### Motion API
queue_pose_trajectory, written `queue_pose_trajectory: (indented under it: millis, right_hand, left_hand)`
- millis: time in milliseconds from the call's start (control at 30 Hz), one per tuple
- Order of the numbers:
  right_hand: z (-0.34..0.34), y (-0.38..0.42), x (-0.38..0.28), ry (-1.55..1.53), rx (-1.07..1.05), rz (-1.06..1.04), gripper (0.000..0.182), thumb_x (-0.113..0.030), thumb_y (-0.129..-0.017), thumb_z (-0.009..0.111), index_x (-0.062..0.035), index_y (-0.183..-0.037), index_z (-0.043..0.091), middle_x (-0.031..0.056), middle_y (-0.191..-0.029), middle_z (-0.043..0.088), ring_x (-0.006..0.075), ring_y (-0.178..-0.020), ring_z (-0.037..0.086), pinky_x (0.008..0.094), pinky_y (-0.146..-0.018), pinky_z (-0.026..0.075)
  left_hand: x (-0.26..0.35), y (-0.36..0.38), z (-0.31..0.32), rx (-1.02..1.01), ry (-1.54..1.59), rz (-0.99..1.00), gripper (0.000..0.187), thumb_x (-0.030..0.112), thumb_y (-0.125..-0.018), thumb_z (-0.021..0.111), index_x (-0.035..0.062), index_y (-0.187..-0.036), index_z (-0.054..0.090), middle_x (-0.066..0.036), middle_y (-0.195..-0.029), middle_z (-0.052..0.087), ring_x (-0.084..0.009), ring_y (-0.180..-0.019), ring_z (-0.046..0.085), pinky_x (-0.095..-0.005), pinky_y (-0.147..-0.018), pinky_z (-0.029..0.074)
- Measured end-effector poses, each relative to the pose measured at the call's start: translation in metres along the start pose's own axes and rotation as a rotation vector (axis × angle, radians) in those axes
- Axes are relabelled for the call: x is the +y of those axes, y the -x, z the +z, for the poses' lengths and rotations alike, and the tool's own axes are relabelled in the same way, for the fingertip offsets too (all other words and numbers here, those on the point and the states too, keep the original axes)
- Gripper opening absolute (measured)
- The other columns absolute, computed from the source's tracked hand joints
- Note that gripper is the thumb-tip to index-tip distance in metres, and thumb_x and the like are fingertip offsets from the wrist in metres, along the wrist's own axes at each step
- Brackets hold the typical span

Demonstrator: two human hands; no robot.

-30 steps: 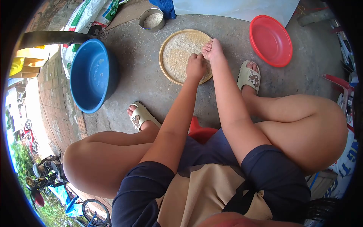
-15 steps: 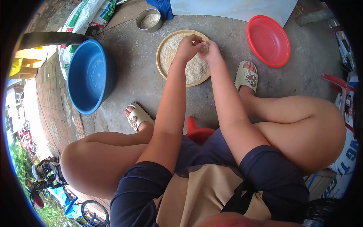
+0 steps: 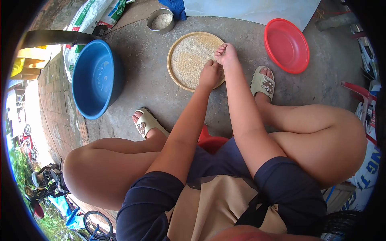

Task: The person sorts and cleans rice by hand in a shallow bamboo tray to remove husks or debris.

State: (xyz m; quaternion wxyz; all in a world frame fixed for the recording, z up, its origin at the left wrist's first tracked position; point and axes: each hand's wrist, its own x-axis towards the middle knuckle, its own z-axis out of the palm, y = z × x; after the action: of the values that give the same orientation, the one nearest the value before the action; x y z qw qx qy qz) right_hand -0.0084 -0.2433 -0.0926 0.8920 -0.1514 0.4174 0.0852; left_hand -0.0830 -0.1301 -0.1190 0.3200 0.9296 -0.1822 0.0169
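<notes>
A round woven tray (image 3: 170, 68) with a pale rim lies on the floor, spread with rice (image 3: 188, 56). Over its right edge is my right hand (image 3: 226, 54), palm turned up and fingers curled closed around rice, which the fingers now hide. My left hand (image 3: 210, 74) is closed, back upward, above the tray's lower right part. Its fingertips come right beside my right wrist, and whatever they pinch is hidden.
A deep blue basin (image 3: 93, 80) stands to the left and a red basin (image 3: 287, 46) to the right. Behind the tray is a metal pot (image 3: 161, 21) with rice inside. My sandaled feet flank the tray, and a red stool (image 3: 211, 141) shows beneath me.
My left hand has come down and to the right, off my right palm. My right hand, which lay partly open with grains in it, has curled its fingers closed.
</notes>
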Motion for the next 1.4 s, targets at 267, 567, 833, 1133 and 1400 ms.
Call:
queue_pose_trajectory:
  millis: [267, 567, 833, 1133, 1400]
  right_hand:
    - [-0.005, -0.012, 0.002, -0.010, 0.099, -0.048, 0.015, -0.012, -0.083, 0.034, -0.0088, -0.073, 0.045, 0.0024, -0.061, 0.044, 0.0137, -0.050, 0.042, 0.0271, -0.048, 0.036]
    - [0.017, 0.015, 0.016, 0.042, 0.107, -0.023, 0.025, -0.016, -0.092, 0.035, 0.0000, -0.096, 0.055, 0.0082, -0.083, 0.056, 0.0218, -0.073, 0.056, 0.0328, -0.071, 0.051]
    - [0.018, 0.001, 0.001, -0.061, -0.026, 0.041, 0.017, -0.013, -0.087, 0.036, -0.0073, -0.075, 0.046, 0.0033, -0.064, 0.047, 0.0150, -0.056, 0.045, 0.0285, -0.054, 0.042]
    - [-0.001, -0.011, 0.001, -0.144, 0.019, 0.030, 0.016, -0.011, -0.083, 0.033, -0.0120, -0.068, 0.039, -0.0006, -0.056, 0.038, 0.0118, -0.047, 0.034, 0.0260, -0.046, 0.030]
    - [0.002, -0.007, 0.002, -0.068, 0.147, -0.016, 0.019, -0.013, -0.086, 0.031, -0.0083, -0.077, 0.047, 0.0018, -0.064, 0.048, 0.0139, -0.053, 0.045, 0.0272, -0.052, 0.039]
  left_hand:
    - [-0.029, -0.031, -0.048, -0.022, 0.410, -0.356, 0.018, 0.015, -0.075, 0.070, 0.0023, -0.087, 0.068, -0.008, -0.075, 0.067, -0.0145, -0.067, 0.062, -0.0286, -0.064, 0.049]
    - [0.008, -0.077, -0.092, -0.062, 0.665, -0.219, 0.019, 0.011, -0.077, 0.070, 0.0004, -0.093, 0.067, -0.007, -0.082, 0.068, -0.0101, -0.070, 0.059, -0.0254, -0.065, 0.048]
    - [-0.007, -0.071, -0.071, 0.281, 0.241, -0.220, 0.024, 0.020, -0.075, 0.069, 0.0066, -0.095, 0.066, -0.011, -0.089, 0.061, -0.0225, -0.069, 0.059, -0.0334, -0.066, 0.049]
    - [-0.015, -0.006, -0.005, -0.004, 0.092, -0.097, 0.023, 0.014, -0.067, 0.070, 0.0064, -0.089, 0.066, -0.013, -0.082, 0.062, -0.0296, -0.082, 0.061, -0.0381, -0.075, 0.049]
    - [-0.028, -0.036, -0.056, -0.110, 0.566, -0.468, 0.016, 0.008, -0.074, 0.070, -0.0009, -0.087, 0.065, -0.007, -0.076, 0.066, -0.0137, -0.066, 0.062, -0.0267, -0.062, 0.051]
